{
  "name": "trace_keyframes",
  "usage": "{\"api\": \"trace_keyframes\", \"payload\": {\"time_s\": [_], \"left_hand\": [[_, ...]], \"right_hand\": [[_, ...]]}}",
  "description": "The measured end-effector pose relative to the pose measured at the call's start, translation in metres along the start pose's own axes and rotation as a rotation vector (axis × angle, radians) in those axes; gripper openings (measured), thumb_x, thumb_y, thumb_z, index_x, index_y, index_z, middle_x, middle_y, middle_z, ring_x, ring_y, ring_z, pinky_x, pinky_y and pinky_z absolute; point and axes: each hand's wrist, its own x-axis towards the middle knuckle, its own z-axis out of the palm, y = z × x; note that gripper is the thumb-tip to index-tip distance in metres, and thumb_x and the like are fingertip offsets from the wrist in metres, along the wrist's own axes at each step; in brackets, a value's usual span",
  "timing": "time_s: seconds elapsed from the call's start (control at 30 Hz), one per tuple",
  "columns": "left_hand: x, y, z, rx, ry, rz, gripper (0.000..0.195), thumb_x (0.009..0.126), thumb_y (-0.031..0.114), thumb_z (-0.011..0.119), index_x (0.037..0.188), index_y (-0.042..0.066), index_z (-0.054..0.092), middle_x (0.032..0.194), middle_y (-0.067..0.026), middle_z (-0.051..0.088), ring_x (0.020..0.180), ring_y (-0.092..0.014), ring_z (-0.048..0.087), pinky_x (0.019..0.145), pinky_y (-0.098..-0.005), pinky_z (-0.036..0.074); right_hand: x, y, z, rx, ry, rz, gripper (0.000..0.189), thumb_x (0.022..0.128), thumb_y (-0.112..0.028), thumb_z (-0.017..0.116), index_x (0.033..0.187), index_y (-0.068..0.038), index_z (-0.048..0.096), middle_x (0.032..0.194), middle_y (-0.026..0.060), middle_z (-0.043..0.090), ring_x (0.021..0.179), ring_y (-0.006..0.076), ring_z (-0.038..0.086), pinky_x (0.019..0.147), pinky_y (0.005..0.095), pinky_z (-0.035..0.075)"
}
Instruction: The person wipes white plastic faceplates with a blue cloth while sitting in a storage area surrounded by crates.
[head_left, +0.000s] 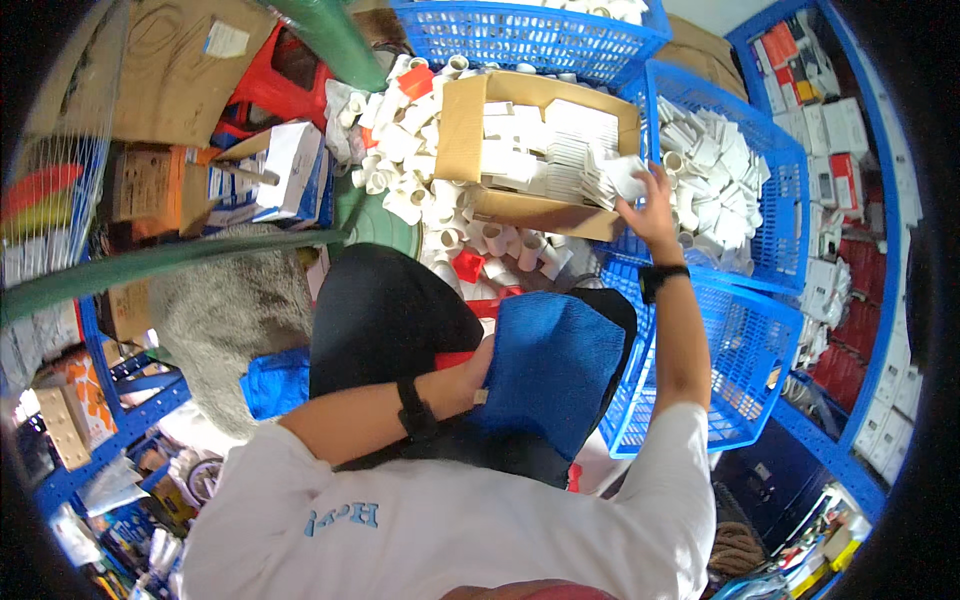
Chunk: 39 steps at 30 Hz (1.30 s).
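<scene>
My right hand is at the right end of an open cardboard box, its fingers on a white flat plastic piece. Rows of similar white square plates fill much of the box. My left hand rests by my thigh at the edge of a blue cloth spread over my leg; its fingers are partly hidden, so whether it grips anything cannot be told. White plastic pipe fittings lie heaped left of the box and in front of it.
A blue plastic crate of white flat pieces stands right of the box, with another blue crate nearer me. A third crate is behind. Red pieces lie among the fittings. A green pole crosses at left; shelving stands at right.
</scene>
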Motion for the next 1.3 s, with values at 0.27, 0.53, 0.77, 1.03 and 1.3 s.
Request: {"api": "trace_keyframes", "payload": {"time_s": [0.27, 0.53, 0.77, 1.03, 1.3], "left_hand": [[0.019, -0.007, 0.007, 0.198, -0.015, 0.004, 0.056, 0.092, 0.046, 0.029, 0.124, 0.003, 0.044, 0.121, -0.0139, 0.051, 0.109, -0.023, 0.052, 0.097, -0.0370, 0.039], [0.033, 0.001, 0.011, 0.279, -0.055, 0.074, 0.057, 0.092, 0.048, 0.028, 0.124, 0.003, 0.044, 0.121, -0.0135, 0.052, 0.109, -0.022, 0.052, 0.096, -0.0362, 0.040], [0.003, 0.021, 0.034, 0.650, -0.135, 0.371, 0.072, 0.089, 0.060, 0.017, 0.132, 0.005, 0.033, 0.128, -0.0122, 0.045, 0.117, -0.025, 0.045, 0.101, -0.0387, 0.034], [0.008, 0.004, 0.065, 0.783, -0.087, 0.423, 0.082, 0.081, 0.071, 0.015, 0.136, 0.011, 0.028, 0.134, -0.0087, 0.039, 0.123, -0.025, 0.038, 0.103, -0.0392, 0.032], [-0.003, -0.013, 0.098, 0.711, -0.130, 0.249, 0.079, 0.084, 0.067, 0.018, 0.134, 0.007, 0.030, 0.132, -0.0107, 0.041, 0.120, -0.025, 0.041, 0.101, -0.0392, 0.034]], "right_hand": [[-0.126, -0.141, -0.164, -0.003, 0.356, 0.103, 0.045, 0.071, -0.013, 0.066, 0.112, -0.004, 0.048, 0.126, 0.0182, 0.036, 0.119, 0.0319, 0.034, 0.098, 0.0406, 0.030], [-0.227, -0.322, -0.168, 0.546, 0.486, 0.283, 0.047, 0.083, -0.026, 0.053, 0.121, -0.004, 0.037, 0.130, 0.0133, 0.035, 0.112, 0.0250, 0.043, 0.089, 0.0390, 0.040], [-0.200, -0.431, -0.170, 1.689, 0.298, 0.555, 0.064, 0.080, -0.046, 0.045, 0.128, -0.004, 0.036, 0.121, 0.0177, 0.049, 0.106, 0.0339, 0.050, 0.088, 0.0436, 0.042], [-0.178, -0.434, -0.163, 1.895, 0.273, 0.594, 0.066, 0.080, -0.045, 0.044, 0.131, -0.005, 0.033, 0.130, 0.0165, 0.041, 0.114, 0.0345, 0.043, 0.096, 0.0420, 0.035], [-0.152, -0.358, -0.206, 1.887, 0.442, 0.534, 0.064, 0.085, -0.050, 0.037, 0.129, -0.003, 0.036, 0.124, 0.0199, 0.047, 0.102, 0.0373, 0.052, 0.081, 0.0363, 0.047]]}}
